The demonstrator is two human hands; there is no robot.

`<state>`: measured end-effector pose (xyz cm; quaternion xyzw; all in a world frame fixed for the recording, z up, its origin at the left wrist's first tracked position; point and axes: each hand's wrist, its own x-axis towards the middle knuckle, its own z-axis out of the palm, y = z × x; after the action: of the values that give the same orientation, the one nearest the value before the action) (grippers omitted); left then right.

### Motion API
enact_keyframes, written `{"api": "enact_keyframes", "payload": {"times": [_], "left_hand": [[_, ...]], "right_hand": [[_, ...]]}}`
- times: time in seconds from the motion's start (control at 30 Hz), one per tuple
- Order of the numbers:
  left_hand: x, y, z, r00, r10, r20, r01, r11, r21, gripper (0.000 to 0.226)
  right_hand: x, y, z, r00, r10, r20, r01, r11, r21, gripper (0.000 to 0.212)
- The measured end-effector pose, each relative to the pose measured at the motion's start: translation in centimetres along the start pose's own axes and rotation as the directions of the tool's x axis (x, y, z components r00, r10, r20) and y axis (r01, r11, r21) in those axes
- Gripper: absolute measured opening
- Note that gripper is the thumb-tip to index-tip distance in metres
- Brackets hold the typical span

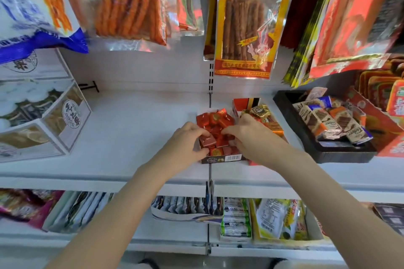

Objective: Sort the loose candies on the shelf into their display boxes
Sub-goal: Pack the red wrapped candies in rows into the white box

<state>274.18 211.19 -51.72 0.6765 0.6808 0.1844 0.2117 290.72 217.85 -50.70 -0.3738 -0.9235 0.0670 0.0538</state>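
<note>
A small dark display box [223,158] full of red-wrapped candies [215,121] sits mid-shelf on the white shelf [135,129]. My left hand [185,140] reaches in from the left, its fingers curled on a red candy [206,139] at the box's left side. Over the box's right side, my right hand [247,135] touches the red candies with curled fingertips; what it holds is hidden. Just behind the right hand a red box [237,105] holds gold-wrapped candies [260,110] and orange ones [274,126].
A black tray [293,120] of wafer bars lies to the right, beside red packs. White printed boxes [65,120] stand at the left. Snack bags [244,19] hang above the shelf. A lower shelf [196,244] holds more packets.
</note>
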Motion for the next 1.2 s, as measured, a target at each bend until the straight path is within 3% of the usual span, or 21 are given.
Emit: {"api": "enact_keyframes", "payload": {"times": [0.1, 0.23, 0.33, 0.47, 0.6, 0.7, 0.87, 0.97, 1.2], "left_hand": [[-0.2, -0.2, -0.5, 0.999, 0.004, 0.045, -0.002, 1.000, -0.029, 0.042], [-1.0, -0.6, -1.5, 0.994, 0.001, 0.112, -0.001, 1.000, 0.004, 0.048], [-1.6, -0.9, -2.3, 0.984, -0.023, 0.175, 0.010, 0.997, 0.076, 0.051], [-1.3, -0.4, -1.8, 0.995, 0.007, 0.101, -0.025, 0.984, 0.174, 0.048], [-0.6, -0.5, -1.5, 0.997, 0.043, 0.058, -0.050, 0.991, 0.125, 0.041], [-0.3, -1.0, -1.6, 0.997, 0.065, 0.034, -0.069, 0.989, 0.129, 0.037], [-0.7, -0.9, -2.2, 0.992, 0.122, 0.013, -0.123, 0.987, 0.099, 0.022], [-1.3, -0.6, -2.6, 0.981, 0.162, 0.108, -0.172, 0.981, 0.092, 0.013], [-1.4, -0.4, -1.6, 0.953, 0.160, 0.257, -0.193, 0.975, 0.109, 0.030]], "right_hand": [[0.5, 0.5, -0.3, 0.998, 0.043, 0.038, -0.046, 0.996, 0.074, 0.033], [0.7, 0.4, -1.2, 0.999, -0.029, 0.043, 0.026, 0.996, 0.082, 0.019], [0.7, -0.5, -1.2, 0.987, -0.081, 0.139, 0.071, 0.995, 0.076, 0.029], [1.1, -1.2, -0.8, 0.973, -0.073, 0.219, 0.074, 0.997, 0.004, 0.036], [1.2, -1.1, -1.6, 0.996, -0.018, 0.091, -0.007, 0.964, 0.267, 0.016], [1.1, -1.0, -1.7, 0.998, 0.040, 0.040, -0.052, 0.918, 0.393, 0.022], [0.3, -0.7, -1.7, 0.998, -0.034, 0.055, 0.002, 0.868, 0.496, 0.026], [-0.1, -0.8, -1.4, 0.992, -0.057, 0.111, -0.018, 0.816, 0.577, 0.023], [-0.7, -1.0, -1.6, 0.954, -0.114, 0.277, -0.065, 0.825, 0.562, 0.022]]}}
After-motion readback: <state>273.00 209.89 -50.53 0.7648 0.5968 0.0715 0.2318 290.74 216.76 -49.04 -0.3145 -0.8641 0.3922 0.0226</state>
